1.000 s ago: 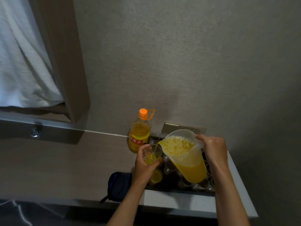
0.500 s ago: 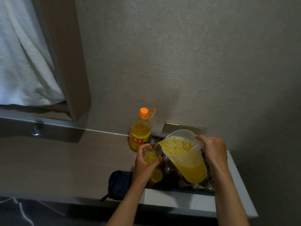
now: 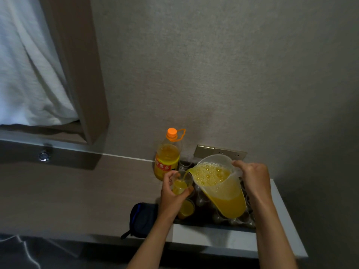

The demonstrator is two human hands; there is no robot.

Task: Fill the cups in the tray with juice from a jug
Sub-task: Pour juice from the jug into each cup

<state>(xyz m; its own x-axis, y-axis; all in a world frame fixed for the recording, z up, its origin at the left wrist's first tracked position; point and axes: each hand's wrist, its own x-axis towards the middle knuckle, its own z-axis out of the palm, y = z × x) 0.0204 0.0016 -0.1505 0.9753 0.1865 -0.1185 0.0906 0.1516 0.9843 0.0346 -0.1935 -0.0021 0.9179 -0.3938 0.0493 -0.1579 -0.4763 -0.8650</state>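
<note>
My right hand [image 3: 253, 179] grips the handle of a clear plastic jug [image 3: 219, 187], which is tilted to the left and about half full of foamy orange juice. A thin stream runs from its spout into a clear cup [image 3: 181, 183] that my left hand [image 3: 172, 195] holds just above the dark tray [image 3: 194, 220]. That cup is partly filled. Below my left hand a second cup [image 3: 187, 207] holding juice stands in the tray. Several empty clear cups [image 3: 202, 199] fill the tray under and around the jug, partly hidden by it.
An orange-capped juice bottle [image 3: 167, 158] stands against the wall behind the tray. A dark blue pouch [image 3: 142, 219] lies left of the tray near the counter's front edge. A wall socket plate [image 3: 219, 152] is behind the jug. A curtain [image 3: 29, 74] hangs at upper left.
The juice level in the held cup has risen a little while the pour continues. Both hands and the jug stay in nearly the same place.
</note>
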